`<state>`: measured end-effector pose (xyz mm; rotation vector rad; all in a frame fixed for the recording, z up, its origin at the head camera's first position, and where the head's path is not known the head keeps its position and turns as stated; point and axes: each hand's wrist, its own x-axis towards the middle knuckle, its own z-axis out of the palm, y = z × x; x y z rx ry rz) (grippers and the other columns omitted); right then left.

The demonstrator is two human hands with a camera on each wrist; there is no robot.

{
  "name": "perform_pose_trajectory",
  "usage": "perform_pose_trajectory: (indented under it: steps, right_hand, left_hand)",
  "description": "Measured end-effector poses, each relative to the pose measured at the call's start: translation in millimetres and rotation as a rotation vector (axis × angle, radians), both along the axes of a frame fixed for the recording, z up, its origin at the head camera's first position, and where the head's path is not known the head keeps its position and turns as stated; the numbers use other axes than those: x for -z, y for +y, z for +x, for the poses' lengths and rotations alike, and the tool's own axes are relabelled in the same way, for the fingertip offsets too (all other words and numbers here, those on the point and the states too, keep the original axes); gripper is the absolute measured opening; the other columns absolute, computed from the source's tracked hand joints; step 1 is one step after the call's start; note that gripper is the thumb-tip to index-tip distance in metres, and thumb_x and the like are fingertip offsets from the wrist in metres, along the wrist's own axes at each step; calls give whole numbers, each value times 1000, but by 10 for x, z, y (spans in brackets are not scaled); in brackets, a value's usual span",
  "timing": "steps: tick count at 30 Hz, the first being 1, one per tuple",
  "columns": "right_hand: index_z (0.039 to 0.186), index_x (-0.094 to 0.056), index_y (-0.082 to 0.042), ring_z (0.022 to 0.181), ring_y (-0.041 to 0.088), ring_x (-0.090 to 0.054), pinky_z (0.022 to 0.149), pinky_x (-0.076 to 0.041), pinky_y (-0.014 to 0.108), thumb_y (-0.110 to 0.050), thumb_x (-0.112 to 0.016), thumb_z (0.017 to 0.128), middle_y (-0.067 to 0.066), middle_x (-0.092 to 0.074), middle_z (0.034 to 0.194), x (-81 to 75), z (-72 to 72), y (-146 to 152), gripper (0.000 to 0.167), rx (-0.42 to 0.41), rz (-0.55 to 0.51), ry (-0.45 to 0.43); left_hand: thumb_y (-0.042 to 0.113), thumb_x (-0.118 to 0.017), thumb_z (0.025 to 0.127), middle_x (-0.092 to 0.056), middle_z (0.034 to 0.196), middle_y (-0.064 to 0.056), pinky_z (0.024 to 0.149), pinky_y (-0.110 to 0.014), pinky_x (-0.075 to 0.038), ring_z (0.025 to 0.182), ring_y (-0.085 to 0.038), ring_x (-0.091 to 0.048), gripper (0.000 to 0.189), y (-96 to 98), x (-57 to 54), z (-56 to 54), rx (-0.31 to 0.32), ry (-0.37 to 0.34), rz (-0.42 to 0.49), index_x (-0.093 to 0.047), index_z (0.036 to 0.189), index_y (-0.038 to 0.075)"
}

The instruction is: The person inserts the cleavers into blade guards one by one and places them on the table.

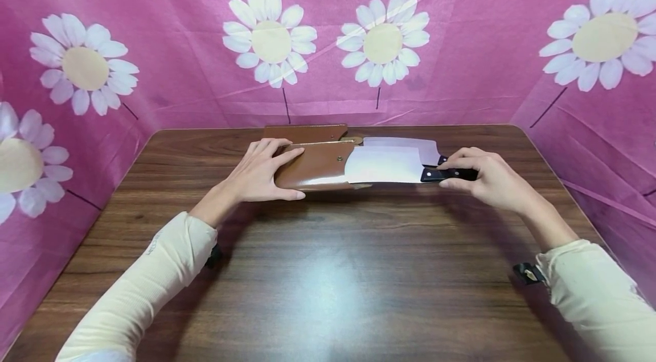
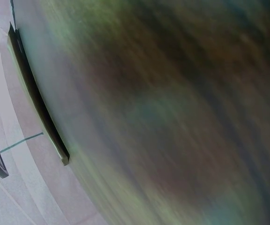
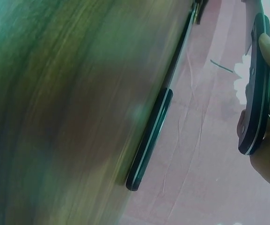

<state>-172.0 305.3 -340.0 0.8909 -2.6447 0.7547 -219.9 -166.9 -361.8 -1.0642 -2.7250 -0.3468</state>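
In the head view, my left hand [image 1: 261, 171] grips a brown leather knife sheath [image 1: 320, 165] at its left end, thumb along the near edge and fingers spread over the top. A cleaver [image 1: 384, 164] with a broad shiny blade sits partly inside that sheath, the hidden part of its blade covered by the leather. My right hand [image 1: 487, 174] pinches the cleaver's black riveted handle [image 3: 256, 93]. Sheath and cleaver are held up off the table. Behind them lie a second brown sheath [image 1: 302, 134] and a second cleaver [image 1: 402, 143], whose black handle [image 3: 149, 140] rests on the tabletop.
The brown wood-grain table [image 1: 328, 259] has a rounded far edge. A pink cloth [image 1: 328, 103] printed with white daisies hangs close behind it and along both sides. A tan tab [image 1: 353, 139] pokes out beside the rear sheath.
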Motion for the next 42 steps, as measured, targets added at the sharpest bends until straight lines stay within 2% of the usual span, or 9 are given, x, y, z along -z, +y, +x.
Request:
perform_pose_trajectory:
  steps: [25,42]
  right_hand:
    - [107,-79,-12,90,11,-61,75,-42,22,-9,-87,79,-9,-69,98,46,-42,-195,29,-3,4,-17]
    - [107,-79,-12,92,14,-62,77,-44,29,-10,-86,81,-4,-68,100,14,-95,-369,27,-14,0,-21]
  left_hand:
    - [79,-69,72,-47,145,-12,103,-50,-29,130,-32,-40,101,22,32,-20,7,13,-9,-51,151,19]
    - [79,-69,72,-47,144,-11,105,-50,-27,130,-31,-40,101,83,-25,-38,13,20,2,-51,151,20]
